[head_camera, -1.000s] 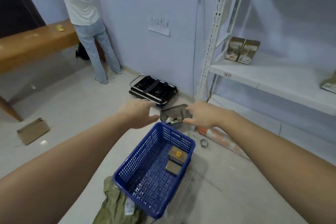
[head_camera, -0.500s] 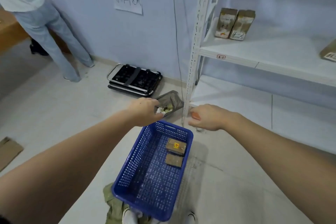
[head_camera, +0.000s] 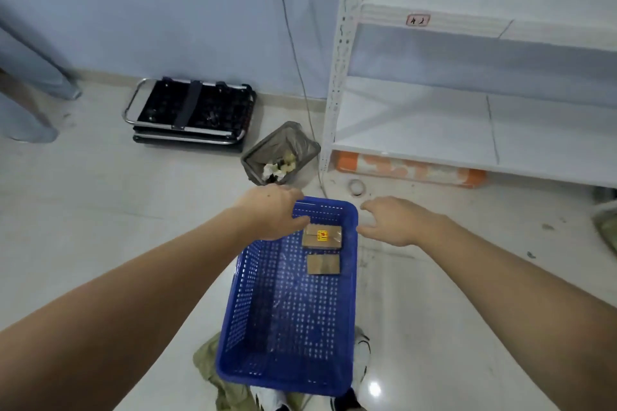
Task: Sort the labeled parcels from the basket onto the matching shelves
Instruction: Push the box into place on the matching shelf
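Glossy pale tiled floor [head_camera: 100,210], lilac wall [head_camera: 167,10], white metal shelving [head_camera: 434,117], blue perforated plastic basket [head_camera: 287,374], left hand [head_camera: 270,215] and right hand [head_camera: 397,220] relaxed, empty

Both hands are brought down toward the blue basket [head_camera: 287,304]: the left hand [head_camera: 270,213] is now lowered over its far-left rim, the right hand [head_camera: 394,220] spread open just beside its far-right corner.

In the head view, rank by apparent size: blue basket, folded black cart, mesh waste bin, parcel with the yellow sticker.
1. blue basket, though nearest the camera
2. folded black cart
3. mesh waste bin
4. parcel with the yellow sticker
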Demonstrator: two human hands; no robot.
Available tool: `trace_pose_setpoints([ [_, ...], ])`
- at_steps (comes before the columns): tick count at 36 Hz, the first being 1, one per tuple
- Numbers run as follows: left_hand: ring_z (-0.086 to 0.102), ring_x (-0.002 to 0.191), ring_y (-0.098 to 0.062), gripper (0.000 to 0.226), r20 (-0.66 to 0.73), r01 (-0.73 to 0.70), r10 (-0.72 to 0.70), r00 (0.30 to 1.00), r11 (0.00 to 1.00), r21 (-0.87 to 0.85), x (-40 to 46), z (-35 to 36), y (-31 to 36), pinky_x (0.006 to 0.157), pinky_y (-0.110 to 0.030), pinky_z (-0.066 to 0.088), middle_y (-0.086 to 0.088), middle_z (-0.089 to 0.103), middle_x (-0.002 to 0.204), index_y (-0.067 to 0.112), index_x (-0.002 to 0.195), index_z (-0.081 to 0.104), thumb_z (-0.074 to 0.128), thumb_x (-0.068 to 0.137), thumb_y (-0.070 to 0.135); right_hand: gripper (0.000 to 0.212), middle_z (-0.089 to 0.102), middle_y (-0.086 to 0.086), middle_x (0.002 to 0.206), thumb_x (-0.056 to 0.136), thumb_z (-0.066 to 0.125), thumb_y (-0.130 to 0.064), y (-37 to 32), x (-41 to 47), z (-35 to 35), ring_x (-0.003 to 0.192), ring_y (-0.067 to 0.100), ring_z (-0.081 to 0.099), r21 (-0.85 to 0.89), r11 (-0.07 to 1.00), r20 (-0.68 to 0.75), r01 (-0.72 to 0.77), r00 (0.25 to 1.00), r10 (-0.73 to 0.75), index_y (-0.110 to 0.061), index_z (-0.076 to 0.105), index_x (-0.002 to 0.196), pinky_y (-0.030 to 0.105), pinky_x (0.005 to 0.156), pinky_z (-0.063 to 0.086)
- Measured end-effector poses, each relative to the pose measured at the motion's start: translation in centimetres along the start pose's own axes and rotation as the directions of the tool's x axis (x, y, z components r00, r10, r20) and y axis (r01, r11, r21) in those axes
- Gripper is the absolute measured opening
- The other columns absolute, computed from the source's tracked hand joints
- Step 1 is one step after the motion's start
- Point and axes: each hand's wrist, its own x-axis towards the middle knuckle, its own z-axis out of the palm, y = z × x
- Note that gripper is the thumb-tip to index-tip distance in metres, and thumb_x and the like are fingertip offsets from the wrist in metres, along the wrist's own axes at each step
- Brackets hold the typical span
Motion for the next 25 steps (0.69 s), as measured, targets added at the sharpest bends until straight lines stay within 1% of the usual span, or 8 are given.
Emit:
trace_pose_setpoints([
  [4,0.053,0.134,-0.026,0.065,0.048,0.002,-0.001,0.999,0.999,-0.036,5.8,6.2,-3.0,0.104,-0.042,0.048,-0.004,0.053,0.152,0.025,0.156,0.042,0.046,0.101,0.060,0.045,0.066,0.005,0.122,0.095,0.053,-0.054,1.3,6.9,6.4,0.109,0.025,0.063,0.026,1.000,0.080,0.007,0.997,-0.009,-0.021,0.060,0.125,0.045,0.096,0.052],
  [7,0.055,0.131,-0.026,0.065,0.082,0.025,-0.021,0.996,0.999,-0.045,10.7,11.8,-5.4,0.102,-0.046,0.050,-0.005,0.055,0.149,0.021,0.154,0.043,0.045,0.101,0.059,0.032,0.064,0.003,0.116,0.098,0.056,-0.047,2.3,12.7,10.9,0.106,0.024,0.062,0.044,0.999,0.104,0.025,0.994,-0.029,-0.023,0.057,0.118,0.043,0.094,0.052],
  [8,0.056,0.129,-0.027,0.065,0.103,0.035,-0.030,0.994,0.998,-0.044,12.2,14.1,-6.1,0.102,-0.047,0.050,-0.005,0.057,0.147,0.020,0.153,0.044,0.045,0.101,0.059,0.033,0.063,0.004,0.117,0.099,0.056,-0.046,2.7,14.5,12.7,0.107,0.025,0.062,0.053,0.998,0.103,0.025,0.994,-0.030,-0.022,0.056,0.121,0.043,0.094,0.052],
  [11,0.055,0.130,-0.028,0.065,0.189,0.063,-0.054,0.980,0.997,-0.046,16.0,21.6,-7.8,0.103,-0.047,0.049,-0.006,0.055,0.147,0.018,0.153,0.043,0.044,0.102,0.060,0.045,0.062,0.005,0.126,0.100,0.056,-0.044,3.8,19.4,18.9,0.109,0.024,0.063,0.077,0.997,0.130,0.014,0.991,-0.024,-0.020,0.053,0.139,0.043,0.096,0.053],
  [14,0.052,0.135,-0.029,0.068,0.268,0.084,-0.069,0.961,0.995,-0.045,19.5,29.0,-9.2,0.104,-0.048,0.048,-0.007,0.048,0.155,0.019,0.157,0.037,0.043,0.103,0.059,0.045,0.061,0.003,0.126,0.099,0.056,-0.046,4.8,23.8,25.4,0.106,0.022,0.062,0.101,0.995,0.178,0.004,0.984,-0.022,-0.023,0.054,0.138,0.043,0.094,0.054],
  [18,0.052,0.136,-0.030,0.068,0.324,0.128,-0.098,0.941,0.989,-0.074,23.6,37.8,-10.5,0.102,-0.045,0.050,-0.008,0.047,0.157,0.021,0.160,0.032,0.041,0.105,0.059,0.045,0.057,0.006,0.127,0.100,0.057,-0.042,5.7,29.5,32.7,0.109,0.025,0.059,0.084,0.996,0.241,-0.016,0.970,-0.005,-0.018,0.053,0.137,0.043,0.094,0.052],
  [21,0.056,0.128,-0.031,0.067,0.364,0.161,-0.109,0.925,0.980,-0.115,25.5,43.3,-10.7,0.100,-0.046,0.051,-0.009,0.051,0.152,0.021,0.159,0.034,0.042,0.104,0.060,0.055,0.054,0.009,0.133,0.101,0.055,-0.042,6.6,32.6,37.3,0.116,0.029,0.057,0.034,0.998,0.264,-0.044,0.964,0.034,-0.012,0.045,0.145,0.044,0.097,0.051],
  [25,0.060,0.119,-0.031,0.066,0.403,0.177,-0.110,0.909,0.975,-0.133,27.0,49.0,-11.1,0.086,-0.043,0.051,-0.010,0.055,0.146,0.022,0.159,0.033,0.040,0.105,0.059,0.054,0.052,0.010,0.135,0.102,0.053,-0.042,7.4,35.3,42.2,0.120,0.032,0.055,-0.050,0.996,0.301,-0.079,0.950,0.090,-0.010,0.044,0.144,0.050,0.102,0.048],
])
